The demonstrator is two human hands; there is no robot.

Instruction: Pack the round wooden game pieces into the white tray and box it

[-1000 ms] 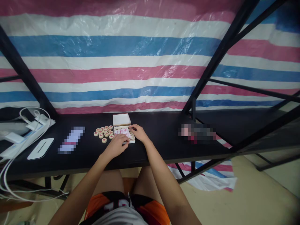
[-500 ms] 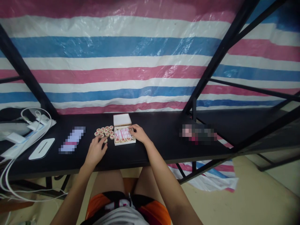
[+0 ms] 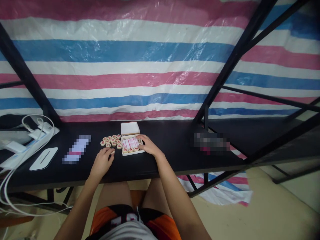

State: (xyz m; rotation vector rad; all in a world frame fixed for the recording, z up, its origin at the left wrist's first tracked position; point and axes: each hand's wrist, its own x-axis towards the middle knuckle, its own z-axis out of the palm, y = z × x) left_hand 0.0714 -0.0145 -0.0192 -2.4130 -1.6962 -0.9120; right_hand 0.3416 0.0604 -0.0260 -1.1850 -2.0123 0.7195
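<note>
A small open wooden box [image 3: 132, 147] sits on the black table [image 3: 170, 156], with round chess pieces along its front row and a folded pink-lined sheet inside. Its white lid [image 3: 130, 128] lies just behind it. Several loose round pieces [image 3: 111, 141] lie to the box's left. My left hand [image 3: 102, 160] rests on the table just in front of those pieces, fingers curled in a pinch around one piece at its fingertips. My right hand [image 3: 148, 145] lies against the box's right side, fingers curved onto its rim.
White chargers, cables and a power strip [image 3: 27, 140] crowd the table's left end beside a white oval device [image 3: 43, 158]. Blurred-out items lie at left [image 3: 76, 149] and right [image 3: 211, 142]. Black metal frame bars [image 3: 225, 76] rise at both sides before a striped tarp.
My left hand drew back from the box to the loose pieces on the left and curled its fingers over one. My right hand stayed on the box's right side.
</note>
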